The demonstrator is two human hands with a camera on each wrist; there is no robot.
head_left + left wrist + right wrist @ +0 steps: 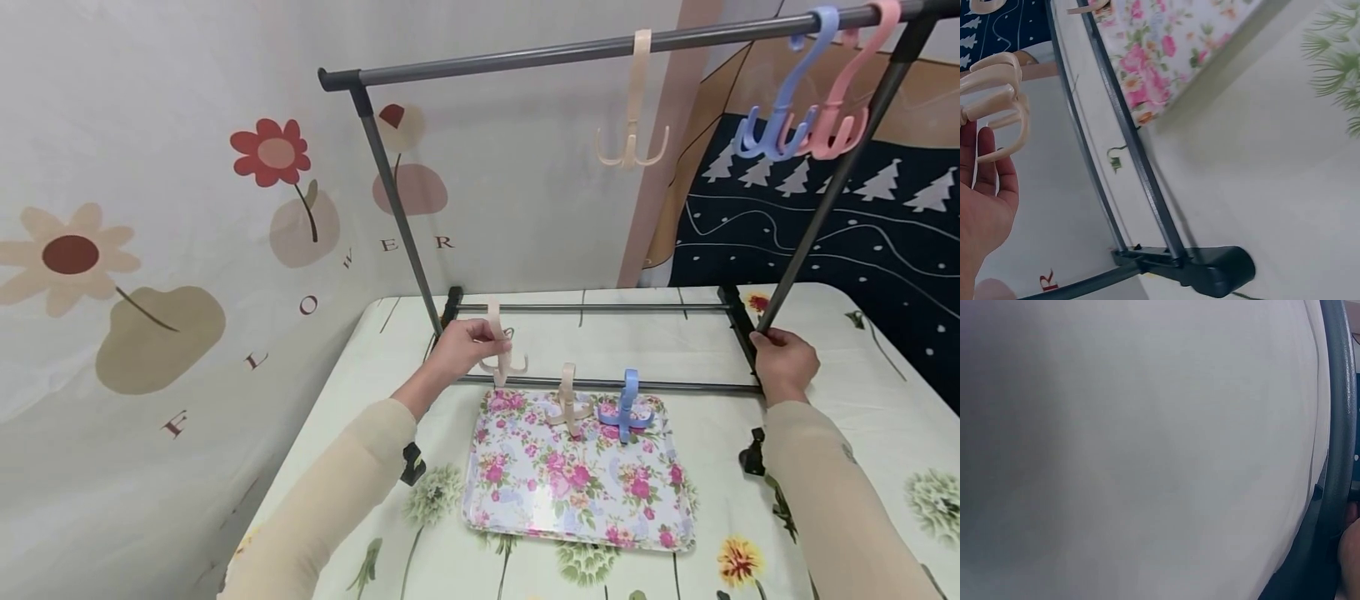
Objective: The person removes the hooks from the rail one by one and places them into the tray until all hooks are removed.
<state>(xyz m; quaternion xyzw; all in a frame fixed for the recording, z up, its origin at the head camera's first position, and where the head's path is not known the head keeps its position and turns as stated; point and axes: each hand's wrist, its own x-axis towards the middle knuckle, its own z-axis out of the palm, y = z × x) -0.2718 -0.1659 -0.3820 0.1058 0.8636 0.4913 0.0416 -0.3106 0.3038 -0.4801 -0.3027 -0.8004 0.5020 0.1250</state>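
Note:
My left hand (463, 346) pinches a beige multi-prong hanging hook (497, 317) by its stem, above the far left corner of the floral tray (562, 508). The left wrist view shows its curved prongs (991, 103) close by the fingertips. On the tray lie another beige hook (568, 407) and a blue hook (628, 408). My right hand (786, 362) grips the lower end of the right post (825, 212) of a dark metal rack. Only part of that hand (1350, 556) shows in the right wrist view.
Along the rack's top bar (495, 62) hang a beige hook (633, 108), a blue hook (787, 92) and a pink hook (840, 100). Two low bars (600, 308) join the rack's feet. A flower-print cloth (360, 492) covers the table; a printed curtain (187, 100) hangs behind.

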